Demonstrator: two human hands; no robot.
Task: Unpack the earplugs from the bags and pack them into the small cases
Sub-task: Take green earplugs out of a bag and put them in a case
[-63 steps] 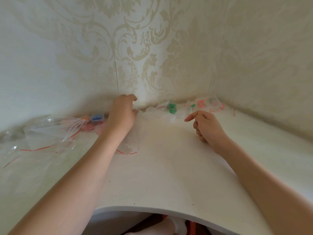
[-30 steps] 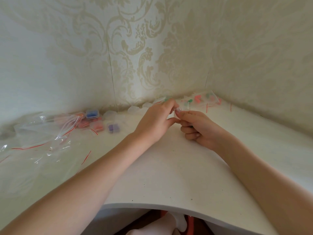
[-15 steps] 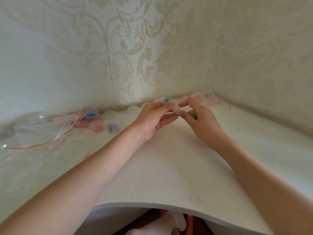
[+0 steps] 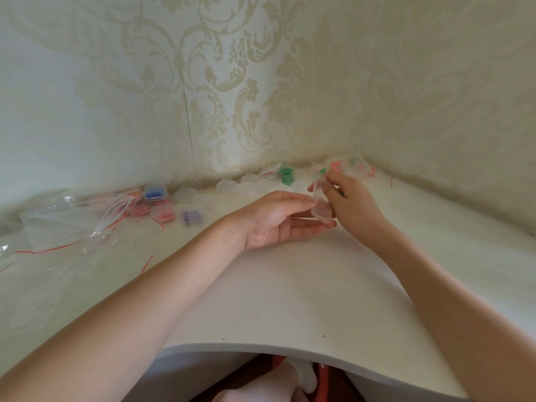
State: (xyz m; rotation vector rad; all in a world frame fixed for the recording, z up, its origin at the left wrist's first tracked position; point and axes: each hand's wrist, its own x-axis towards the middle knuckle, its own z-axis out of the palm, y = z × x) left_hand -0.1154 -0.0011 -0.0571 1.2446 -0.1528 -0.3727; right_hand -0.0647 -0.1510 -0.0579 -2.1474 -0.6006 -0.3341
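Note:
My left hand lies palm up above the white table and pinches a small clear case at its fingertips. The case stands open, its lid raised toward my right hand. That hand's fingertips touch the lid, and its curled fingers hold a green earplug, mostly hidden. A bag of green earplugs lies by the wall behind. More bags of pink and green earplugs sit in the corner.
Filled cases stand at the back left: blue, purple, pink. Empty clear cases line the wall. Emptied zip bags with red strips spread over the left. The table's curved front edge is near me.
My left hand came from the left pile to the middle with a clear case. My right hand met it holding a green earplug, and the case's lid has swung open between them.

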